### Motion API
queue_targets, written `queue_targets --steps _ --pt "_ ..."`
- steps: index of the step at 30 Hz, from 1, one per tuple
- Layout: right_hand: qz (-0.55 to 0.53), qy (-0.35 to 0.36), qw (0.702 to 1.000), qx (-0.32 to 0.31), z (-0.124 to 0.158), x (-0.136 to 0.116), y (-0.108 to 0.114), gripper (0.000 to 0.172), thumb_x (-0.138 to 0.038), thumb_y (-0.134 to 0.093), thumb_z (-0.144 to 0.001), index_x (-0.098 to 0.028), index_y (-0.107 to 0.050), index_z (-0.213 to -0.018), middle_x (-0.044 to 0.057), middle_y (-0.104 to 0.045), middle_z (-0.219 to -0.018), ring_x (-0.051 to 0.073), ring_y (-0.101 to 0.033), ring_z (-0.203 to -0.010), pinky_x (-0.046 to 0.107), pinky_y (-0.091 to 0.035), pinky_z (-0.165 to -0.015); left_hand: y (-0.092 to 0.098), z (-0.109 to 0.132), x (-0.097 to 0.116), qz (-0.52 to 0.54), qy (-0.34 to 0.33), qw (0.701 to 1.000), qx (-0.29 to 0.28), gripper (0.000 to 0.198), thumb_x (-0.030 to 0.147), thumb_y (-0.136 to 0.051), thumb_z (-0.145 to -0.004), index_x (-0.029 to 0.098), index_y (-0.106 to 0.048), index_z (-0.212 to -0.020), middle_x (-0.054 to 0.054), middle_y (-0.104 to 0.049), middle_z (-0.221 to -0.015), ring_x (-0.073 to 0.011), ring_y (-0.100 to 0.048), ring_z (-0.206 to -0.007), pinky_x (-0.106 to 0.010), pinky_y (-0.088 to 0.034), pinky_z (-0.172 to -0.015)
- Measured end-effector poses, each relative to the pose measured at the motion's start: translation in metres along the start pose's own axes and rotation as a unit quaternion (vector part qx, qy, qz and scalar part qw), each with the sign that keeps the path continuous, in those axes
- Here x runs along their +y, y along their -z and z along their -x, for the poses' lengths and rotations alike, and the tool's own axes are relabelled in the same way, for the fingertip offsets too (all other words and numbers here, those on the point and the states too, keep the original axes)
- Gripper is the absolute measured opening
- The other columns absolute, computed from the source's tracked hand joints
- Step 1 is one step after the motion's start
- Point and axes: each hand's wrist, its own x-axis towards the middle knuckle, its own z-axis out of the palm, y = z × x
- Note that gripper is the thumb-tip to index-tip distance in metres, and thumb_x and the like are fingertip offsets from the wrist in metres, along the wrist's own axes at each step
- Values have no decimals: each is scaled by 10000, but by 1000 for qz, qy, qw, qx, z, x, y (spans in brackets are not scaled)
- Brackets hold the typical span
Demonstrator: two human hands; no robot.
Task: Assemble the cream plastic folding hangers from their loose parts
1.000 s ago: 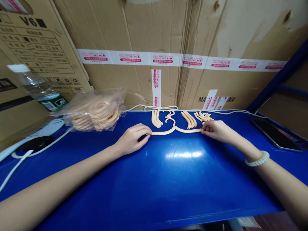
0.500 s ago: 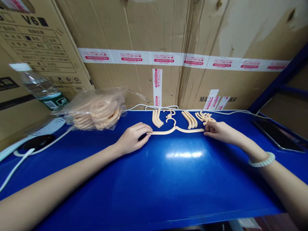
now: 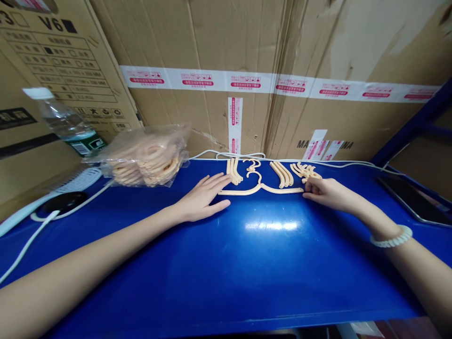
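A beige plastic clothes hanger [image 3: 243, 191] lies on the blue table, its two curved arms spread sideways and its hook pointing to the back. My left hand [image 3: 203, 200] is open beside the hanger's left end, fingers stretched toward several loose hanger arms [image 3: 233, 172]. At the other end my right hand [image 3: 323, 193] is closed, with its curled fingertips at the tip of the right arm. Behind the hanger are loose hooks [image 3: 252, 165], more hanger arms [image 3: 281, 174] and a heap of small beige pieces [image 3: 304, 170], partly covered by my right hand.
A clear bag of beige parts [image 3: 148, 160] sits at the back left, near a water bottle [image 3: 70, 125], a black round object [image 3: 65, 202] and white cables. Cardboard boxes [image 3: 197, 117] stand behind the blue table [image 3: 247, 273]. A phone-like dark slab [image 3: 416, 197] lies right.
My left hand has let go of the hanger's left end, and its fingers have opened and reached toward the loose arms behind. My right hand remains at the right end. The view has shifted slightly.
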Motion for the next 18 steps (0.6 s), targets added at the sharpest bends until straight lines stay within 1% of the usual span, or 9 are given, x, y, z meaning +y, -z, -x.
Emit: queue_targets --steps 4,6,7,9,11,13,15,18 --pt "5 -23 1000 -3 0 3 3 150 -329 -647 -770 -236 -542 -719 -7 -635 -601 174 -599 -537 268 -404 -528 3 -1 2 -4 12 999 -31 661 547 -415 -1003 251 -255 -1572 -91 -295 -1633 -341 -233 -1517 -644 -194 -1201" --pt "7 -48 999 18 1 2 6 121 -308 -643 -758 -230 -561 -716 7 -654 -613 187 -618 -551 279 -419 -539 3 -1 3 -4 18 999 -45 650 545 -387 -1012 254 -245 -1575 -89 -291 -1635 -341 -221 -1521 -657 -178 -1197" --pt "5 -54 998 41 2 1 8 108 -306 -631 -765 -226 -573 -722 18 -665 -627 194 -626 -565 286 -428 -548 3 -1 3 -4 18 999 -48 644 541 -378 -1016 250 -246 -1575 -93 -298 -1632 -341 -223 -1520 -664 -174 -1195" --pt "-14 -44 993 113 4 -6 10 115 -324 -595 -801 -217 -599 -760 44 -692 -684 204 -643 -615 299 -456 -582 2 -1 3 -2 13 999 -42 626 523 -374 -1021 239 -265 -1569 -106 -327 -1619 -343 -246 -1513 -669 -181 -1190" --pt "-54 -11 981 184 5 -16 11 147 -344 -561 -837 -210 -619 -826 62 -715 -756 204 -656 -667 304 -486 -628 1 -1 2 0 9 1000 -23 595 497 -384 -1025 235 -307 -1553 -117 -363 -1601 -339 -288 -1498 -660 -199 -1188" --pt "-97 20 970 224 3 -30 10 169 -345 -547 -853 -202 -630 -888 67 -723 -793 199 -664 -690 301 -504 -650 -1 -1 2 5 13 1000 0 535 458 -377 -1033 237 -372 -1520 -118 -410 -1576 -327 -338 -1476 -650 -221 -1185" --pt "-112 51 967 225 -4 -44 9 172 -321 -551 -853 -193 -643 -921 65 -725 -798 198 -671 -700 297 -508 -652 -1 -2 2 11 25 999 21 468 405 -350 -1042 239 -446 -1468 -111 -473 -1535 -307 -394 -1444 -646 -246 -1177" --pt "-80 86 976 182 -24 -64 12 180 -259 -561 -856 -173 -678 -962 68 -737 -807 203 -687 -728 291 -500 -665 -1 -2 2 17 35 998 50 413 302 -319 -1034 236 -527 -1385 -101 -569 -1446 -284 -477 -1374 -650 -288 -1151"
